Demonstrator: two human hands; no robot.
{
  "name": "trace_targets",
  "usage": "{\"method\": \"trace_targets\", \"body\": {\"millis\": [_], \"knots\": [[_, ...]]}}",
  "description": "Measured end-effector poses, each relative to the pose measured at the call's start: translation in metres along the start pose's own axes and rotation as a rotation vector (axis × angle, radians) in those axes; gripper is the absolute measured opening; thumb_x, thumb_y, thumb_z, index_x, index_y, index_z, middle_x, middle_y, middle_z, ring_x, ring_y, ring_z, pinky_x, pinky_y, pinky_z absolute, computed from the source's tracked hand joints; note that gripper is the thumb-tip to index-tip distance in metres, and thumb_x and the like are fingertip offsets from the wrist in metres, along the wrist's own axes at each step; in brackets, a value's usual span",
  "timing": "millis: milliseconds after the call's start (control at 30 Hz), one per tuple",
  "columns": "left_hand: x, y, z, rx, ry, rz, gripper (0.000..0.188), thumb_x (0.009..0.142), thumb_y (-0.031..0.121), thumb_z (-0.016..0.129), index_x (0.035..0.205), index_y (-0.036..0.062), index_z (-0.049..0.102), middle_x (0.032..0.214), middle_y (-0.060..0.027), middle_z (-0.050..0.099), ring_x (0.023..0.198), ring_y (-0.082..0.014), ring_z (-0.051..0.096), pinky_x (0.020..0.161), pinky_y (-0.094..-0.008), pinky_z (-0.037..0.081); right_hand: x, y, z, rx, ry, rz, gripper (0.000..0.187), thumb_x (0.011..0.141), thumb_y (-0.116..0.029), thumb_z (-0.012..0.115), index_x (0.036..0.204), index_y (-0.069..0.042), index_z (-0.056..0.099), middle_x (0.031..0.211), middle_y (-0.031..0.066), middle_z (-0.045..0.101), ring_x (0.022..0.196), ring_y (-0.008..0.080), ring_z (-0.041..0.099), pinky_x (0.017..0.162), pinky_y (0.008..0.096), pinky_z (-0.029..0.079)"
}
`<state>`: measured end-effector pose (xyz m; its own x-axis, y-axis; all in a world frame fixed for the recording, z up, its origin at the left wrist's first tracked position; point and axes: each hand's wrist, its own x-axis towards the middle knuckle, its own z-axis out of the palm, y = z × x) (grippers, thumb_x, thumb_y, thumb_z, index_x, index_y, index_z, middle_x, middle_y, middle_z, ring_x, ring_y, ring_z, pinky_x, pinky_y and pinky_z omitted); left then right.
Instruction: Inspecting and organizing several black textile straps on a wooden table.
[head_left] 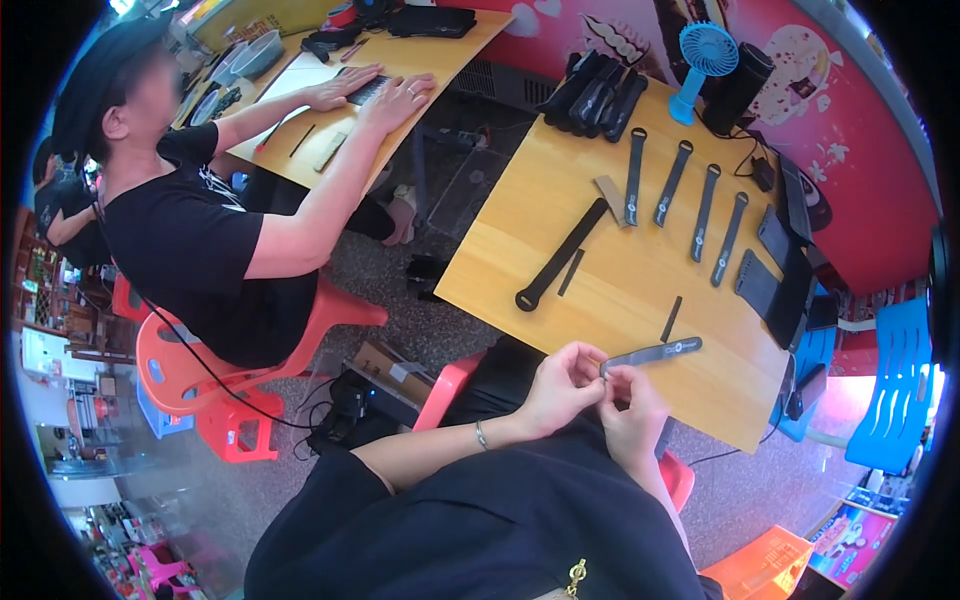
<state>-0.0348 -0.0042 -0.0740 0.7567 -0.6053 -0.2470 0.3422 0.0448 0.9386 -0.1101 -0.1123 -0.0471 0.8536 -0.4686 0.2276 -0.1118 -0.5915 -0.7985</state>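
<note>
A dark flat strap (655, 353) with a rounded tip juts out to the right over the table's near edge. My left hand (562, 388), a bracelet on its wrist, pinches the strap's near end. Close against it, my right hand (633, 408) grips the same end with thumb and fingers. The fingertips of both hands meet there and hide what that end looks like. Just beyond the hands, a short narrow black strip (671, 318) lies on the table. Farther off is a longer black strap (562, 255) with a round looped end, beside another short strip (571, 273).
Several finished-looking straps (671, 184) lie in a row on the wooden table (500, 255), near a tan rectangular piece (609, 200). Black bundles (600, 95), a blue fan (700, 65) and black sheets (785, 285) line its far sides. At left, another person (200, 210) works at a second table.
</note>
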Motion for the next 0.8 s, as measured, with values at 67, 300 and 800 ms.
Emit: {"method": "trace_targets", "body": {"millis": [67, 300, 800], "knots": [[-0.002, 0.005, 0.0, -0.057, 0.016, -0.053, 0.029, 0.079, -0.002, 0.062, 0.106, -0.0002, 0.05, 0.079, -0.0009, 0.058, 0.071, -0.0054, 0.055, 0.066, -0.0193, 0.047, 0.0, -0.004, 0.002, -0.055, -0.007, -0.05, 0.024, 0.069, 0.005, 0.07, 0.09, -0.004, 0.062, 0.077, 0.008, 0.064, 0.067, 0.0181, 0.065, 0.06, 0.0284, 0.052], [-0.003, 0.005, 0.006, -0.175, 0.023, -0.187, 0.035, 0.078, -0.005, 0.06, 0.108, 0.0019, 0.043, 0.075, 0.0009, 0.053, 0.069, -0.0058, 0.052, 0.064, -0.0194, 0.044, -0.001, -0.007, -0.007, -0.146, -0.026, -0.164, 0.026, 0.064, 0.002, 0.072, 0.086, -0.008, 0.064, 0.075, 0.0065, 0.063, 0.064, 0.0206, 0.064, 0.058, 0.0305, 0.05], [0.002, -0.001, 0.014, -0.114, -0.036, -0.012, 0.031, 0.08, 0.016, 0.072, 0.095, 0.0051, 0.047, 0.078, -0.002, 0.054, 0.071, -0.0071, 0.05, 0.064, -0.0215, 0.043, -0.005, 0.007, -0.016, 0.061, 0.038, 0.139, 0.019, 0.077, 0.009, 0.062, 0.094, 0.0, 0.058, 0.079, 0.0049, 0.063, 0.072, 0.0108, 0.064, 0.068, 0.0237, 0.053]]}}
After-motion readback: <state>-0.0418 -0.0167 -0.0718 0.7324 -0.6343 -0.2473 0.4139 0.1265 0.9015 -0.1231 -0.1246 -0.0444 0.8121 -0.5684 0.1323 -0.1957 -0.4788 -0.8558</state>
